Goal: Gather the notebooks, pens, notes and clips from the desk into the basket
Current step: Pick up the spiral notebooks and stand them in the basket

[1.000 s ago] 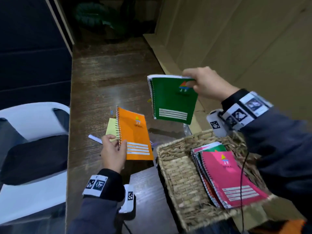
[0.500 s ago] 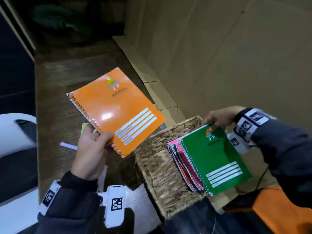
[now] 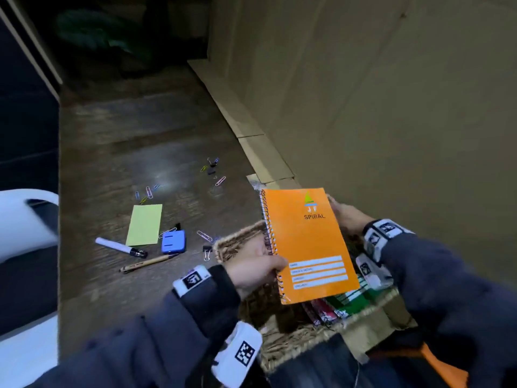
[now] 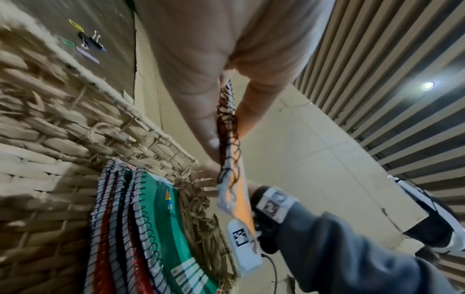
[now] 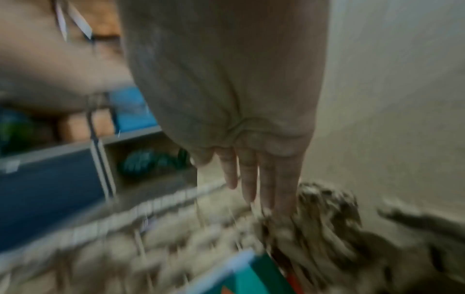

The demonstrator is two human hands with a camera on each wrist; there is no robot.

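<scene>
Grip: left hand (image 3: 253, 273) pinches orange notebook (image 3: 307, 245) at spiral edge, over basket (image 3: 232, 242) | right hand (image 5: 251, 169) fingers straight at far corner, holding nothing | done: green and red notebooks (image 4: 141, 228) in basket | left on bench (image 3: 112, 152): two pens (image 3: 120, 247), green note (image 3: 144, 224), scattered clips (image 3: 204, 236) | roughly half done.

The person is wearing a dark blue-grey jacket with long sleeves (image 3: 156, 343) ending in black knitted cuffs (image 3: 212, 289). White wristbands (image 3: 193, 279) printed with black square markers are wrapping both wrists, at lower centre and right of the head view. A white camera block (image 3: 237, 355) bearing another marker is sitting under the left wrist, and a thin black cable (image 4: 273, 268) is trailing from the right one.
</scene>
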